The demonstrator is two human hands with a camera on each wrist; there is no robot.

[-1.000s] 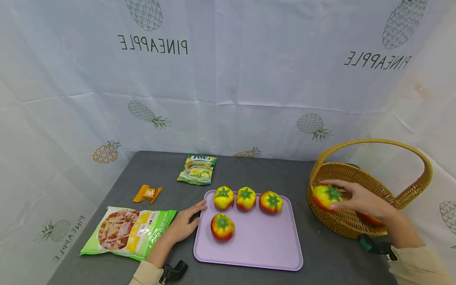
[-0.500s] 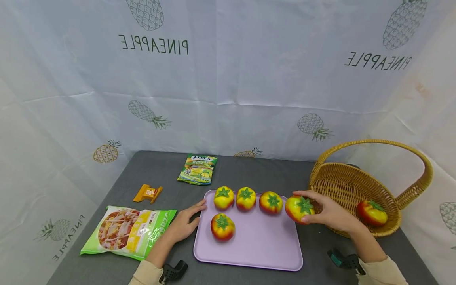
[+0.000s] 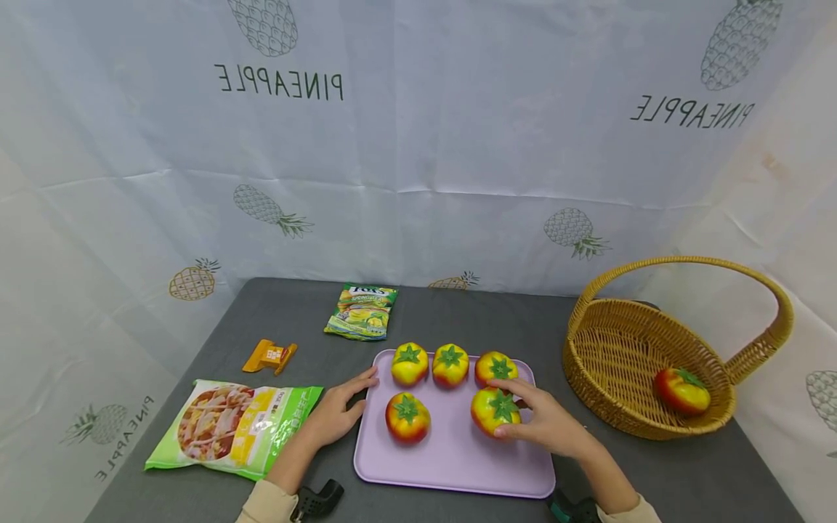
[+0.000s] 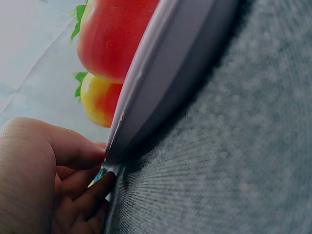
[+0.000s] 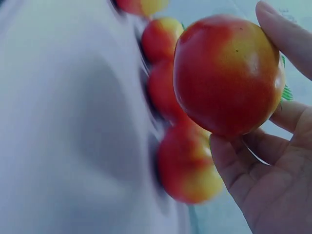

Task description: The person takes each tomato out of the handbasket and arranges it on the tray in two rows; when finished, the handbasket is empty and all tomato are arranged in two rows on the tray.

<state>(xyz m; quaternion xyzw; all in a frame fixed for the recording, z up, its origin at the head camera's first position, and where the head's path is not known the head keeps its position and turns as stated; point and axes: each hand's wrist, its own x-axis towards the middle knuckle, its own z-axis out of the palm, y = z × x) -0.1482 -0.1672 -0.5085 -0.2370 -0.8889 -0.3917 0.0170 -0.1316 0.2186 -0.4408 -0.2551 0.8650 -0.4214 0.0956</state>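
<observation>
My right hand holds a red-and-yellow persimmon with a green star-shaped cap, thumb on its near side and fingers round the far side. In the right wrist view this persimmon is close over the lilac tray. A row of three similar persimmons lies along the back of the tray, and another persimmon lies in front of the row's left end. Relaxed, the fingers of my left hand touch the tray's left edge; the left wrist view shows the fingertips at the rim.
At the right stands a wicker basket with a tall handle and one persimmon inside. A green food bag lies left of my left arm. Behind it are an orange wrapped snack and a green Fox's packet.
My right hand has carried the persimmon from the basket leftward to over the tray, in front of the row's right end. My left hand has stayed at the tray's edge.
</observation>
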